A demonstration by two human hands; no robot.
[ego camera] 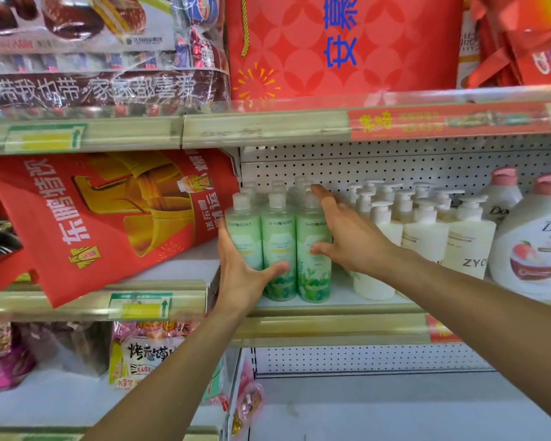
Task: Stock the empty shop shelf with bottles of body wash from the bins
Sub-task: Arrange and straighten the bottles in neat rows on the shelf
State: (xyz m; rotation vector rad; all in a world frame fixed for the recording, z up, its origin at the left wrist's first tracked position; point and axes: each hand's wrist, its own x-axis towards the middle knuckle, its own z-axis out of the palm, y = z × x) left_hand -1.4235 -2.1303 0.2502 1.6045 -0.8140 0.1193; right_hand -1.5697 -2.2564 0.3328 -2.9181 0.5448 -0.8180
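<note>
Left hand [240, 275], right hand [344, 232] (flat), bracketing green bottles [279, 249]

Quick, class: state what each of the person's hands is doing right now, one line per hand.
Left hand: open, pressed against the left side of the green bottles.
Right hand: open, pressed against their right side.

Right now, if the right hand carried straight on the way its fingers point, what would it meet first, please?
Probably the white perforated back panel; the right hand lies along the green clear-capped bottles, though depth is unclear.
</note>
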